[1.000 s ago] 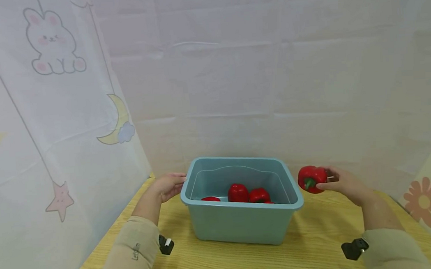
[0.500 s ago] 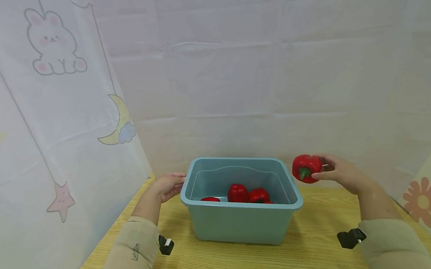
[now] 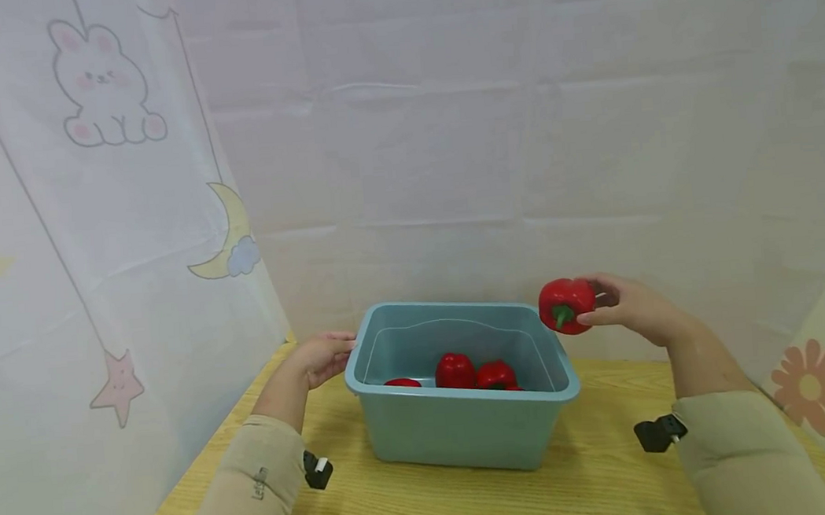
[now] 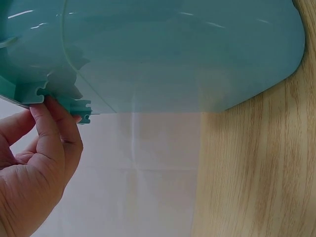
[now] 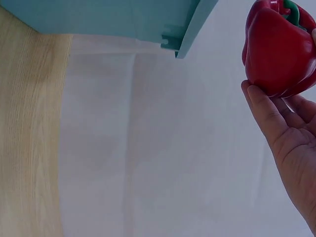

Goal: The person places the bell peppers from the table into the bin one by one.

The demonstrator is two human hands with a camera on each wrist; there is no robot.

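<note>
A teal plastic bin (image 3: 465, 427) stands on the wooden table (image 3: 596, 482), with three red peppers (image 3: 455, 369) lying inside. My right hand (image 3: 631, 307) grips another red bell pepper (image 3: 565, 305) (image 5: 279, 52) in the air above the bin's far right corner, its green stem pointing down toward me. My left hand (image 3: 322, 356) (image 4: 37, 163) rests against the bin's left rim (image 4: 64, 101), fingertips touching under its lip.
White fabric curtains (image 3: 450, 168) enclose the table on the back and both sides, the left one printed with a bunny, moon and star. The table's light wood surface runs in front of and beside the bin.
My right hand has lifted the red pepper up and leftward, from beside the bin's right wall to above its far right corner. The left hand has stayed on the rim.
</note>
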